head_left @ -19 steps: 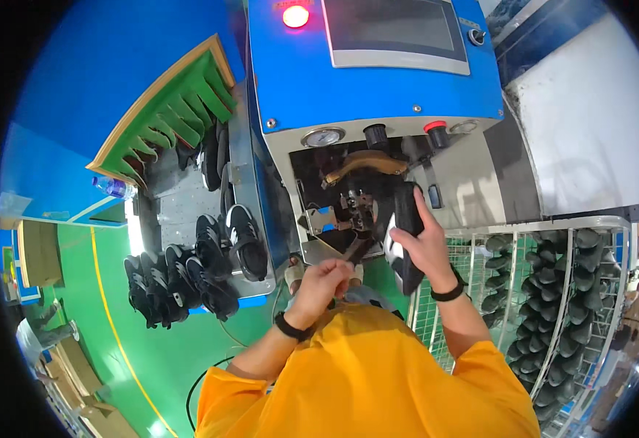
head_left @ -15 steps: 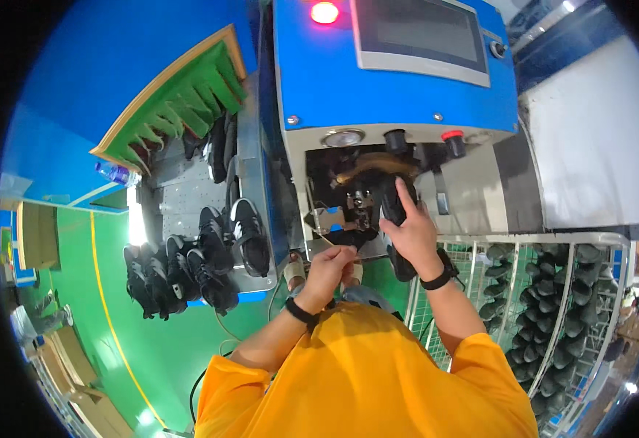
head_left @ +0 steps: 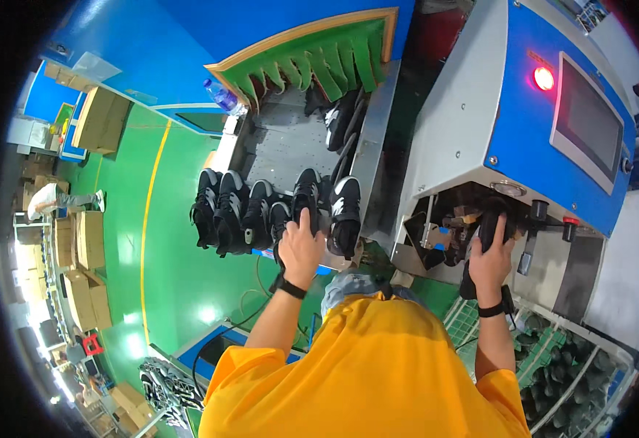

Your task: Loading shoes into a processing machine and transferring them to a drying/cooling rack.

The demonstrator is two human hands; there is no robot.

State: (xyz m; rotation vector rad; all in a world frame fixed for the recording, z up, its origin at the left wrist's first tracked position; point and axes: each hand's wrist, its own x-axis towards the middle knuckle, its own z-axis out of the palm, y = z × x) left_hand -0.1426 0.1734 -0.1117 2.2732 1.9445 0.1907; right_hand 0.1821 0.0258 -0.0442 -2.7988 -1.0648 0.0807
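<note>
My right hand (head_left: 491,266) grips a black shoe (head_left: 489,223) inside the opening of a blue and grey machine (head_left: 456,139). Its index finger lies stretched along the shoe. To the left, my left hand (head_left: 300,254) reaches to a row of black and white sneakers (head_left: 230,208) at the near end of a grey conveyor (head_left: 283,135). The left index finger is stretched out and touches one sneaker (head_left: 307,186) in the row; the other fingers are partly hidden. Another sneaker (head_left: 345,215) stands just right of that hand.
A green strip curtain (head_left: 319,62) hangs over the conveyor's far end, with a bottle (head_left: 221,95) beside it. The machine carries a screen (head_left: 588,120) and a lit red lamp (head_left: 543,78). A white wire rack (head_left: 589,343) of dark shoe-shaped pieces stands at lower right.
My left hand has left the front of the machine and moved left to the sneakers. The view has turned left. My right hand stays on the shoe in the machine.
</note>
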